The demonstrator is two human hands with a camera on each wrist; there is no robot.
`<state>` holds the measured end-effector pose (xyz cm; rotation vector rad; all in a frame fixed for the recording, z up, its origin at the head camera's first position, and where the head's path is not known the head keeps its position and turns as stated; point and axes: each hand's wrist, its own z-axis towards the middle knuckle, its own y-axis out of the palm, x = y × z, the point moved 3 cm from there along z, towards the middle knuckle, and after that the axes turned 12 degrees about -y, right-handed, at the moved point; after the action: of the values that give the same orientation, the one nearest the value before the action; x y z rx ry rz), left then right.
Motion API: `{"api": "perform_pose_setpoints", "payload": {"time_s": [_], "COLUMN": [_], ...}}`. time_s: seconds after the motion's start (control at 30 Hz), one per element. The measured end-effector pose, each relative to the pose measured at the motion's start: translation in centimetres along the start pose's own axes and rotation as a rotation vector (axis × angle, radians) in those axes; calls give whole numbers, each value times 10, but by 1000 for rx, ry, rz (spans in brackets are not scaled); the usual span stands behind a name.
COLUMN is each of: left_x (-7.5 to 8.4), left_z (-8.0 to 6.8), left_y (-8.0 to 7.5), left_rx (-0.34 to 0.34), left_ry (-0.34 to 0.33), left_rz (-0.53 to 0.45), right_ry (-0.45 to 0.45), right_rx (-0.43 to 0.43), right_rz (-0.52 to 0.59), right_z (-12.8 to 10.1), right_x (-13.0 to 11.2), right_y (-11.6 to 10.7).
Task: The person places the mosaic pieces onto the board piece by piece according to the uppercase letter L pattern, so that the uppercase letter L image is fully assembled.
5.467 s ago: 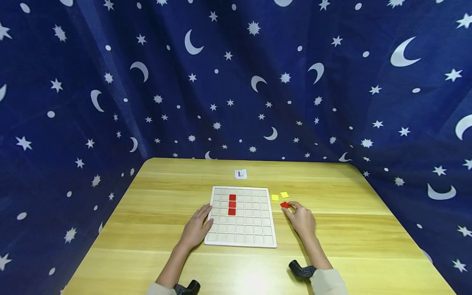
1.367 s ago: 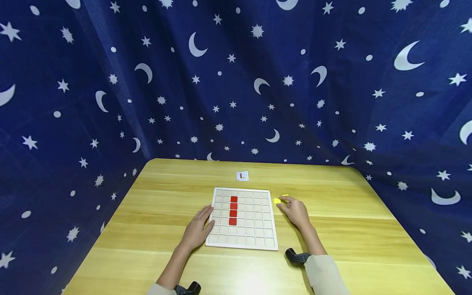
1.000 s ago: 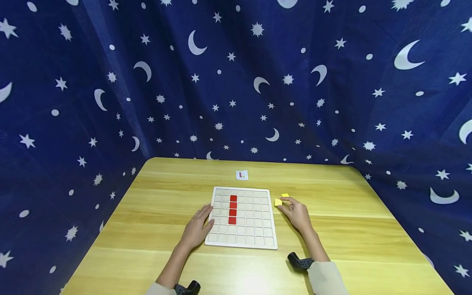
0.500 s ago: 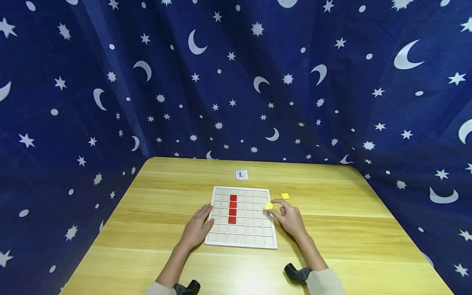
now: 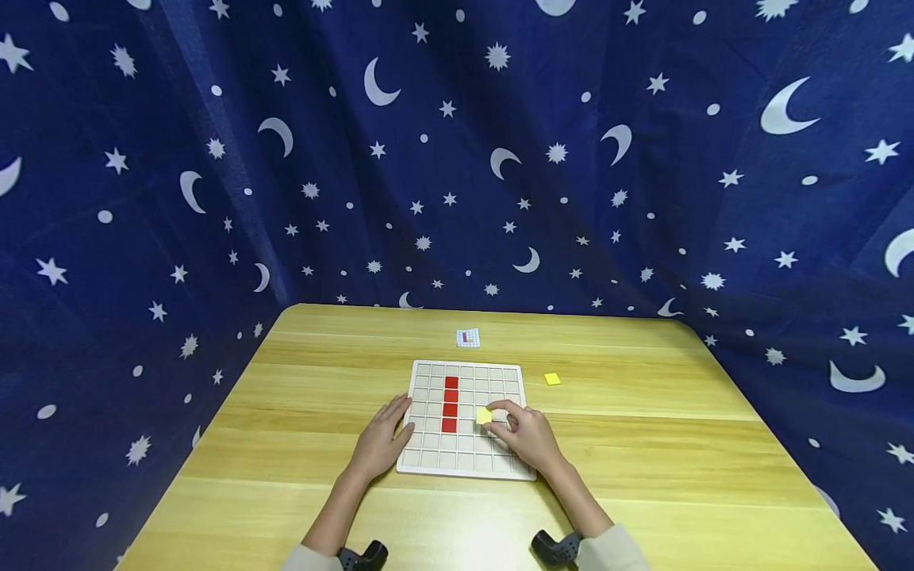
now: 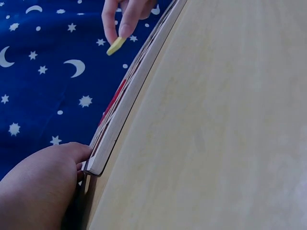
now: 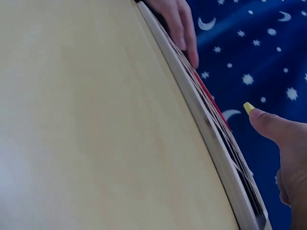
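From the head camera, the right hand (image 5: pixel 527 436) has moved from beside the grid board (image 5: pixel 467 464) to over it, pinching a yellow tile (image 5: pixel 484 415) just right of the red tiles (image 5: pixel 450 403), while the left hand (image 5: pixel 382 444) stays flat against the board's left edge; no writing is readable. The left wrist camera shows fingertips (image 6: pixel 123 28) pinching the tile above the board. The right wrist camera shows the thumb (image 7: pixel 268 125) against it.

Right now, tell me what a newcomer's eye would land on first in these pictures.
First the dark blue curtain with white moons and stars, which wraps round the wooden table on three sides. Next the white grid board at the table's middle, with a column of four red tiles in it. Above the board the right hand pinches a yellow tile, and the left hand rests at the board's left edge.
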<state>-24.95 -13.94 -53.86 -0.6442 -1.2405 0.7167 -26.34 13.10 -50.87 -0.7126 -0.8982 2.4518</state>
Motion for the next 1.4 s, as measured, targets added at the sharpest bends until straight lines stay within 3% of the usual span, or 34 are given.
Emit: {"api": "perform_pose_setpoints", "payload": {"time_s": [0.4,0.83,1.4], "left_x": [-1,1,0], "left_z": [0,0,1], "left_y": [2,2,1], "left_rx": [-3,17,-10], "left_ry": [-18,1,-18], "left_rz": [-14,-7,-1], "right_ry": [-49,10,31], "right_rx": [-67,-128,-154], "right_rz": [-30,-51,-26], "right_z": [9,9,10], "right_x": [-16,-16,-15], "right_y": [20,23,22]}}
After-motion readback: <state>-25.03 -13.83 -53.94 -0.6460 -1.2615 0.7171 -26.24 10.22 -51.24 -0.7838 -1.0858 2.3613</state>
